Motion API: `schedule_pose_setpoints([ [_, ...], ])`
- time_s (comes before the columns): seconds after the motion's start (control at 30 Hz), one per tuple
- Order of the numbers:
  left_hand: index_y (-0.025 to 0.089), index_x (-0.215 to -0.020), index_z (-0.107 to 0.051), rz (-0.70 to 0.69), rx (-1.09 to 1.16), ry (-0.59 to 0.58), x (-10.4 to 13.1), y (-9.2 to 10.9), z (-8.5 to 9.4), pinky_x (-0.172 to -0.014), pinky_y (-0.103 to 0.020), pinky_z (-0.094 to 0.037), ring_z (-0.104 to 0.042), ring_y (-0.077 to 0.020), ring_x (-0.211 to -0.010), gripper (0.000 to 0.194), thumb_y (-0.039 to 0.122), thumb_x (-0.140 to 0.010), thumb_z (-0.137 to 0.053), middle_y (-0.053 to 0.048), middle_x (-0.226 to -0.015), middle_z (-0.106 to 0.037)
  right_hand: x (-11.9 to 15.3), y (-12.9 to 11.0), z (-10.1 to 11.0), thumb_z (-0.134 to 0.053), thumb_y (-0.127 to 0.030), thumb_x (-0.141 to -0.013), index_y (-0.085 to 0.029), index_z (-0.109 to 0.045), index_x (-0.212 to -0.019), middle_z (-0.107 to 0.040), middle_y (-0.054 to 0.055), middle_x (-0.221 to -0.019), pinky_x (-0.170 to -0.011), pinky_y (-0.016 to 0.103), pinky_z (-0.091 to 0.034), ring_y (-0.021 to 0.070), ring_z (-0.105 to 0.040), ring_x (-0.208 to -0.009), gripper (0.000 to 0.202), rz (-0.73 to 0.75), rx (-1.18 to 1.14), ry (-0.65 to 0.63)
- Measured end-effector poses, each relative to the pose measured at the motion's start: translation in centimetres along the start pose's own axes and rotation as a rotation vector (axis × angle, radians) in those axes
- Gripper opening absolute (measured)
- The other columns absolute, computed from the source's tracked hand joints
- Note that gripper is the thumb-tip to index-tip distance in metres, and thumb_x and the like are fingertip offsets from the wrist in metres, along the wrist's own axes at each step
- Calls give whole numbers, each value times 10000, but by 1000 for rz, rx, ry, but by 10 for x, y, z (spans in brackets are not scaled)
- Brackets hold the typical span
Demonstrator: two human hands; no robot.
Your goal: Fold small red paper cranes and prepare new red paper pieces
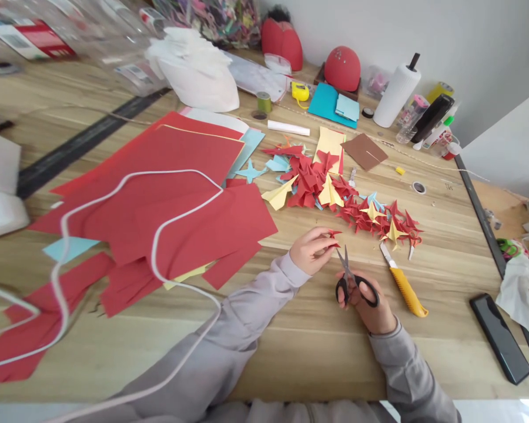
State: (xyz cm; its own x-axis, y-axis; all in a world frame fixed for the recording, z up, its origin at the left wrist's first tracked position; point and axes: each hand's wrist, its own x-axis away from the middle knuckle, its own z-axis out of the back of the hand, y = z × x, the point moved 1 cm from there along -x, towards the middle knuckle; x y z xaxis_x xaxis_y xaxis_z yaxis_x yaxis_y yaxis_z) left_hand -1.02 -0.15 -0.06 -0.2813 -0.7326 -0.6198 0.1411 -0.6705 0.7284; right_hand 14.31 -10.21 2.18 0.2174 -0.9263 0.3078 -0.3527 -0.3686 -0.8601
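Between the fingers of my left hand [312, 251] is a small folded red paper piece [334, 235], partly hidden by the fingers. My right hand [374, 308] has its fingers in the black handles of a pair of scissors [346, 271]. The blades are slightly apart, their tips close to the red paper. Beyond the hands lies a heap of folded paper stars and planes [306, 182], mostly red, some yellow and light blue. To the right of the scissors rests a yellow utility knife [405, 288] with its blade out.
Large red paper sheets [171, 200] spread over the left side, crossed by a white cable [158, 258]. A black phone [500, 338] lies near the right edge. Along the back stand a tissue pack [198, 76], a yellow tape measure [300, 92], a white paper roll [397, 94] and bottles.
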Motion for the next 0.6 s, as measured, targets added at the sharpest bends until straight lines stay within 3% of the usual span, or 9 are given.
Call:
schedule_pose_setpoints([
  [0.23, 154, -931, -645, -118, -30, -11, 0, 1, 1, -695, -243, -552, -633, -131, -809, 188, 125, -792, -522, -131, -1051, -596, 2, -2, 1, -604, -494, -726, -152, -625, -954, -601, 48, -638, -515, 271, -371, 160, -523, -567, 411, -21, -18, 18],
  [0.37, 158, -900, -649, -119, -85, -42, -1, 1, 2, -679, -234, -555, -629, -122, -791, 162, 147, -806, -518, -128, -1036, -609, 2, -3, 1, -623, -470, -724, -151, -627, -977, -616, 44, -647, -502, 265, -376, 150, -534, -547, 407, -42, -28, 15],
  [0.6, 167, -904, -665, -167, -128, -45, -2, -1, 4, -785, -265, -548, -632, -134, -876, 187, 162, -842, -489, -114, -1032, -632, 4, -7, 0, -683, -472, -670, -129, -654, -930, -630, 39, -613, -445, 240, -327, 126, -523, -491, 431, -96, -8, 66],
])
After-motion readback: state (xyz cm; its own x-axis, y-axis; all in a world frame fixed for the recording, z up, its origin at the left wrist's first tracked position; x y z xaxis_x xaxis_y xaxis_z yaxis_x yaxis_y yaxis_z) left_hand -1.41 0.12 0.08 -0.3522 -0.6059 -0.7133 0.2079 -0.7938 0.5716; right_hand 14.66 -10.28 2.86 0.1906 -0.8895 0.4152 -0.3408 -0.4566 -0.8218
